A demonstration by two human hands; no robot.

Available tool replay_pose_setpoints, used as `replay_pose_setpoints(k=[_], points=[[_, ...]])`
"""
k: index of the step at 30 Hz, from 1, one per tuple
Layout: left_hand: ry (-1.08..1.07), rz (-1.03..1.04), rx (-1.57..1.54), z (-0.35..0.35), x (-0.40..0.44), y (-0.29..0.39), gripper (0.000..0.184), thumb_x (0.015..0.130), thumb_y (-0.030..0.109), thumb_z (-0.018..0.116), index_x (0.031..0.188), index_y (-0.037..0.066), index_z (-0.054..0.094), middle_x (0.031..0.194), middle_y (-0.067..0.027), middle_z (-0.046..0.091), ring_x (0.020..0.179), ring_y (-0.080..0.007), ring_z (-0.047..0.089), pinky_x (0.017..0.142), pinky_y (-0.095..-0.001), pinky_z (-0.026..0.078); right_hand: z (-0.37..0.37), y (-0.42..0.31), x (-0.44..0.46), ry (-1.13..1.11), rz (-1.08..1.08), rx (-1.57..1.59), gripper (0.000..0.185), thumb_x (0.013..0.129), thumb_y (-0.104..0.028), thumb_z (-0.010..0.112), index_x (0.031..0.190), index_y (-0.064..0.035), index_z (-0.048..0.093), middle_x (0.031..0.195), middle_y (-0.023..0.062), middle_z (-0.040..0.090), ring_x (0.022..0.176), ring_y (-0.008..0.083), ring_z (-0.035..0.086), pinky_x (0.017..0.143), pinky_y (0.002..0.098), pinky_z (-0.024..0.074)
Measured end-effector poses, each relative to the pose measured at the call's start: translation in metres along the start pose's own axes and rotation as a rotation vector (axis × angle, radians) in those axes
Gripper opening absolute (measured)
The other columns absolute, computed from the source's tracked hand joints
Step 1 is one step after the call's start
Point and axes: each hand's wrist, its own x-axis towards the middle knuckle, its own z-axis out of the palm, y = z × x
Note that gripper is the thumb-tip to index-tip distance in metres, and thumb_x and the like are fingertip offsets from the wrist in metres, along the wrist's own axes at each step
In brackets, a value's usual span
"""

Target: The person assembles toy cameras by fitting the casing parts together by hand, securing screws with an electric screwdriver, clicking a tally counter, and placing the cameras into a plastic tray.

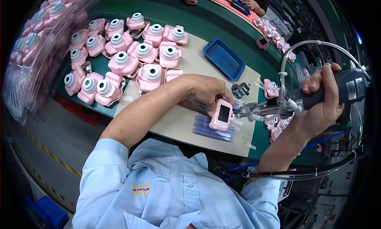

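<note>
Clamping fingers, the left hand is holding the pink camera screen-up, long axis forward; the right hand is gripping a driver, tip indistinct.

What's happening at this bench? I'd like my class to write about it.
Someone in a light blue shirt is working at a bench with both hands. The left hand holds a pink camera, screen side up. The right hand grips a dark-bodied tool, its metal tip at the camera's edge; contact is hard to confirm. More pink cameras sit to the left, lenses showing. A blue tray lies farther back.
</note>
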Motion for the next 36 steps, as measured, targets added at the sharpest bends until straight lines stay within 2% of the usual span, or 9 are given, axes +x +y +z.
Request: replay_pose_setpoints(k=[3,7,12,32,36], points=[[-0.005,-0.039,-0.033,-0.001,-0.001,0.001,0.060,0.058,-0.012,0.079,0.112,0.012,0.072,0.098,-0.0073,0.061,0.088,-0.0282,0.056,0.082,-0.0364,0.045,0.011,0.015,-0.001,0.005,0.027,-0.018,0.025,0.084,-0.004,0.068,0.106,0.0030,0.059,0.061,0.0056,0.059,0.042,0.0092,0.053,0.046,0.0163,0.0438],[-0.010,-0.051,-0.043,-0.001,0.000,0.000,0.054,0.059,-0.015,0.075,0.109,0.008,0.073,0.098,-0.0074,0.073,0.087,-0.0256,0.066,0.083,-0.0337,0.050,0.019,0.036,-0.004,-0.041,0.009,-0.062,0.028,0.085,-0.004,0.068,0.110,0.0036,0.059,0.066,0.0060,0.059,0.047,0.0094,0.054,0.046,0.0194,0.0445],[-0.018,-0.037,-0.203,0.000,0.002,-0.007,0.047,0.060,-0.014,0.075,0.102,0.007,0.074,0.091,-0.0047,0.074,0.081,-0.0241,0.065,0.081,-0.0346,0.050,0.024,0.041,-0.007,-0.097,0.020,-0.072,0.031,0.083,-0.003,0.070,0.112,0.0034,0.060,0.066,0.0057,0.060,0.046,0.0100,0.056,0.045,0.0209,0.0482],[0.001,-0.125,-0.180,-0.002,0.000,0.000,0.041,0.059,-0.009,0.079,0.097,0.006,0.075,0.086,-0.0067,0.074,0.077,-0.0235,0.066,0.078,-0.0341,0.050,0.034,0.047,-0.008,-0.143,-0.016,-0.036,0.028,0.082,0.000,0.070,0.108,0.0045,0.062,0.068,0.0065,0.062,0.045,0.0094,0.055,0.043,0.0206,0.0469],[0.023,-0.128,-0.106,-0.002,0.000,0.001,0.044,0.059,-0.009,0.079,0.100,0.006,0.074,0.086,-0.0068,0.074,0.076,-0.0237,0.065,0.076,-0.0333,0.050,0.036,0.051,-0.009,-0.188,-0.007,-0.055,0.027,0.081,0.001,0.069,0.107,0.0049,0.062,0.070,0.0071,0.062,0.045,0.0097,0.055,0.042,0.0205,0.0455]])
